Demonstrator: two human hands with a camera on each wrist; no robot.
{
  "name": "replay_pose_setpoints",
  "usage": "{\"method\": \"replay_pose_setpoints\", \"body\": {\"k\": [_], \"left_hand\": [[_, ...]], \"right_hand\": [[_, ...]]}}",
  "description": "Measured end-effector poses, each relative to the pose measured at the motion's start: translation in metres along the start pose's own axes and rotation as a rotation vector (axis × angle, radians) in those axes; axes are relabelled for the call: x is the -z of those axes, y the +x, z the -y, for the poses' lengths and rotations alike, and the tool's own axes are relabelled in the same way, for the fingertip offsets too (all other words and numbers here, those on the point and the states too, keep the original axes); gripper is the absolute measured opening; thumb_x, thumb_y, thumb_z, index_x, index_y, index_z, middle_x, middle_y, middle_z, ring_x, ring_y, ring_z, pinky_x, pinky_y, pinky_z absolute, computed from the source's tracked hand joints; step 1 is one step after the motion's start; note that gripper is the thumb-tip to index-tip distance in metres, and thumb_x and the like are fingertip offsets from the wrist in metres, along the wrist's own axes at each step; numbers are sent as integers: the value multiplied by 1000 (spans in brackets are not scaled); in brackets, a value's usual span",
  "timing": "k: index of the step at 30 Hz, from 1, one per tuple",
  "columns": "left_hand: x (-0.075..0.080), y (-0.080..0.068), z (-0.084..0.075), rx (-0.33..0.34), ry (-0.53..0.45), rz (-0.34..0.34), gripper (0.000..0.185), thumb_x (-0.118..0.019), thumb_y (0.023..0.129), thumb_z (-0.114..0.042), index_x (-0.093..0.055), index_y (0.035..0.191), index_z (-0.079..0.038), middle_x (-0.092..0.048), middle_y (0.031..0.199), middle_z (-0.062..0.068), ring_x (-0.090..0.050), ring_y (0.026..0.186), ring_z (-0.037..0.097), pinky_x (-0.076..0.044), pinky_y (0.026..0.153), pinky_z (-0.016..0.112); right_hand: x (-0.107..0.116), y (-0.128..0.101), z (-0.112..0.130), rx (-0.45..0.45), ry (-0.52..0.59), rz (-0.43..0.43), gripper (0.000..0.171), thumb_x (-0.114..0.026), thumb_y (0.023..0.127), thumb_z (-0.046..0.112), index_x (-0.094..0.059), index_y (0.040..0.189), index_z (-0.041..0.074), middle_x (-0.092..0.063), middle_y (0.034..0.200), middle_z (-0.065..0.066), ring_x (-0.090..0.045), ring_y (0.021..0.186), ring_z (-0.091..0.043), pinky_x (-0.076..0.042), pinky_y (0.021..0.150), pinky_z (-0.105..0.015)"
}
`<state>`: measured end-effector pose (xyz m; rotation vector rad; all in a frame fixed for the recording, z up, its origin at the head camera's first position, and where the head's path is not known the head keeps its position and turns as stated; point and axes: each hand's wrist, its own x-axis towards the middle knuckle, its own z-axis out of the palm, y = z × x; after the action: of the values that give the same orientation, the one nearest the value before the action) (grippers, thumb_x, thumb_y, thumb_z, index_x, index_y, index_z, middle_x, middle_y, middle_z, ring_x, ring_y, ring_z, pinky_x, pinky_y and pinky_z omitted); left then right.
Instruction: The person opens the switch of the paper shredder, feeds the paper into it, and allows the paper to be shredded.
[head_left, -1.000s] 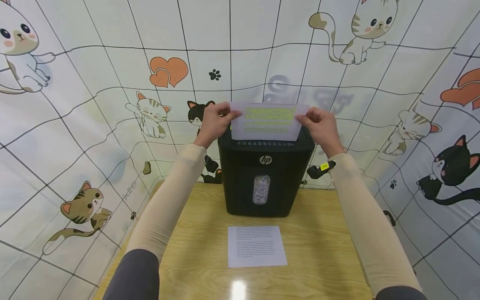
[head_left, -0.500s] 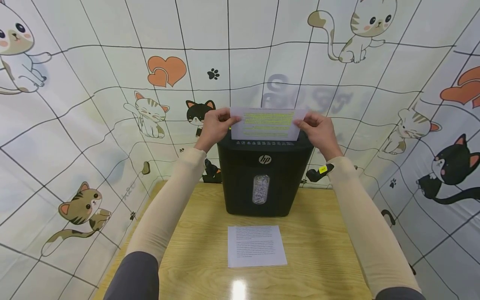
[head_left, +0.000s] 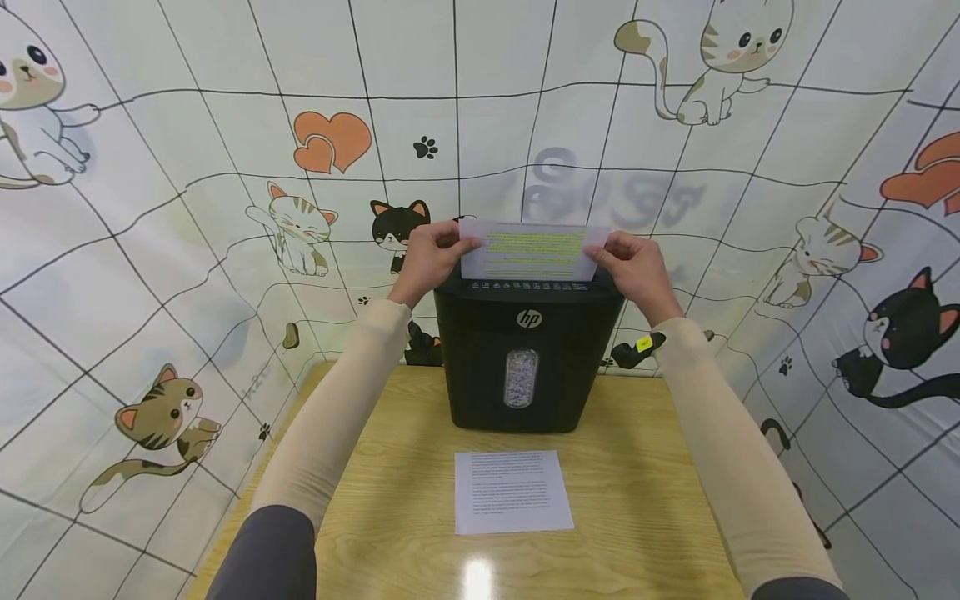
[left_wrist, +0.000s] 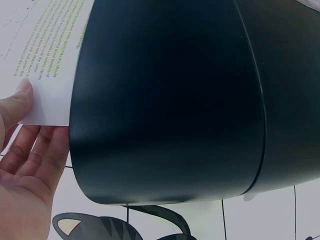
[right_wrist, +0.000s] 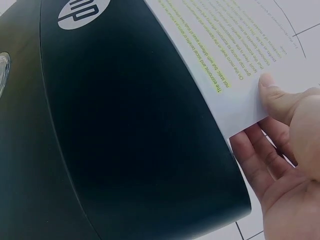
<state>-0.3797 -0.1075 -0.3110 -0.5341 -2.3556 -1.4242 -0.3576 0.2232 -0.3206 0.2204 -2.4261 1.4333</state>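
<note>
A white sheet of paper with yellow-highlighted print stands upright at the top of a black HP paper shredder, its lower edge out of sight behind the top panel. My left hand pinches the sheet's left edge, thumb in front and fingers behind. At the right edge my right hand pinches it the same way. In the left wrist view the thumb presses on the paper beside the shredder's dark side. The right wrist view has the right thumb on the printed sheet.
A second printed sheet lies flat on the wooden table in front of the shredder. Shredded bits show through the shredder's window. A cat-patterned curtain encloses the back and both sides.
The highlighted sheet has sunk lower into the shredder's top, so less of it shows. Both hands have come down with it, still pinching its edges. The sheet on the table has stayed put.
</note>
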Motion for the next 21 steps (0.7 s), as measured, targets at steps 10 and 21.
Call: {"method": "replay_pose_setpoints", "body": {"k": [10, 21], "left_hand": [[-1, 0, 2, 4, 3, 6, 18, -76, 94, -31, -78, 103, -15, -78, 104, 4, -73, 92, 16, -54, 82, 32], [-2, -5, 7, 35, 19, 27, 20, -75, 94, -32, -78, 106, -15, -79, 104, 5, -73, 93, 17, -53, 82, 33]], "right_hand": [[0, 0, 2, -10, -15, 1, 41, -72, 93, 48, -75, 114, 13, -77, 115, -4, -70, 103, -17, -51, 90, -27], [-1, -3, 0, -8, -55, 26, 43, -71, 94, 49, -74, 116, 11, -75, 117, -10, -68, 104, -19, -50, 92, -34]]}}
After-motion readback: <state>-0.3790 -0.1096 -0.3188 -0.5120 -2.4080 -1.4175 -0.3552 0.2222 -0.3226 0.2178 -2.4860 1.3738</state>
